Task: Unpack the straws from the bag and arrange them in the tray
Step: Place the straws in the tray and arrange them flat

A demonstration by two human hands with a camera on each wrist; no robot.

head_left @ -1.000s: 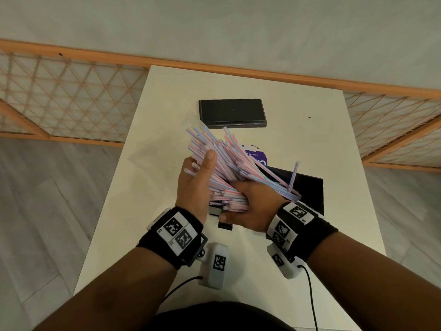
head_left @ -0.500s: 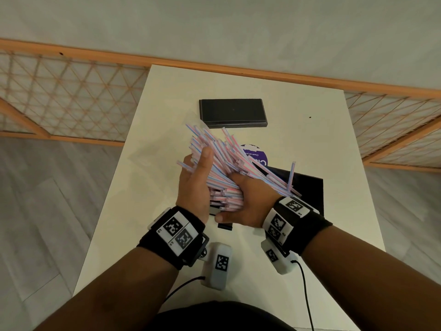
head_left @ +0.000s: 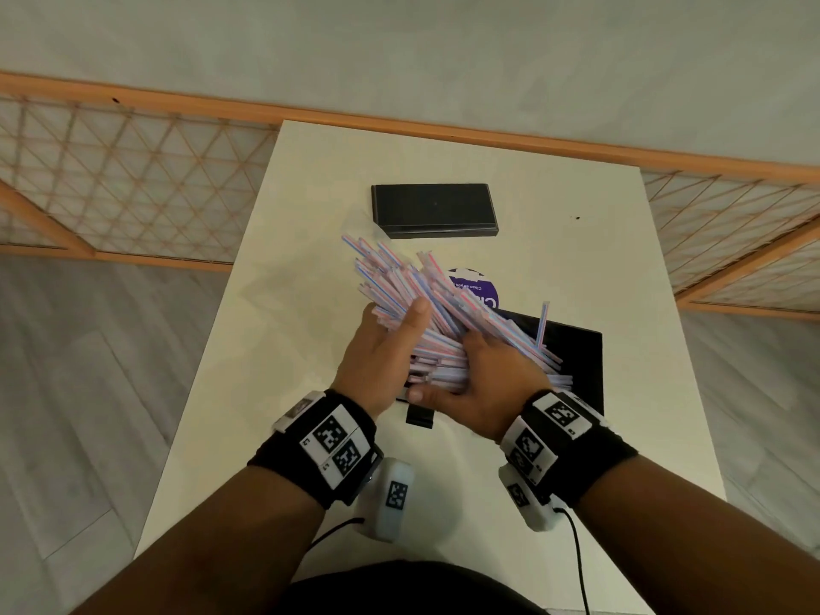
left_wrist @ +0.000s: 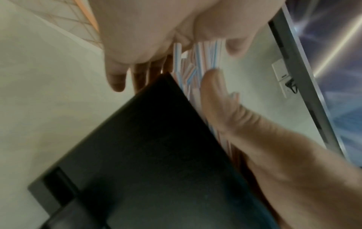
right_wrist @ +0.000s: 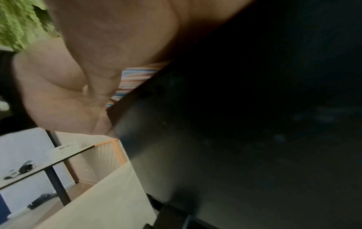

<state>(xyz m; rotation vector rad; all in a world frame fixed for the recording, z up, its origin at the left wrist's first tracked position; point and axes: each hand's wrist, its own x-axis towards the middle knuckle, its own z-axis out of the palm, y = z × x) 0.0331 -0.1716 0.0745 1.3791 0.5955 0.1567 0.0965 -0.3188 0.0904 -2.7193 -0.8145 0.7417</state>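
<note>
Straws (head_left: 426,312) bunched between both hands, over near-left corner of black tray (head_left: 577,361), far ends fanned out messy. Left hand (head_left: 377,352) cupped against bundle's left side, thumb pressing on top; right hand (head_left: 479,383) wrapped round near end (one stray straw poking up at right). Step: squaring the bundle. Next, probably: lower flat into tray, release evenly.

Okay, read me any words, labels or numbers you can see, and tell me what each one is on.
"Clean as you": upside down on the round purple label; larger white letters below are hidden by the striped straws.
Black-and-white square wrist markers: small characters, too small to read.
</note>
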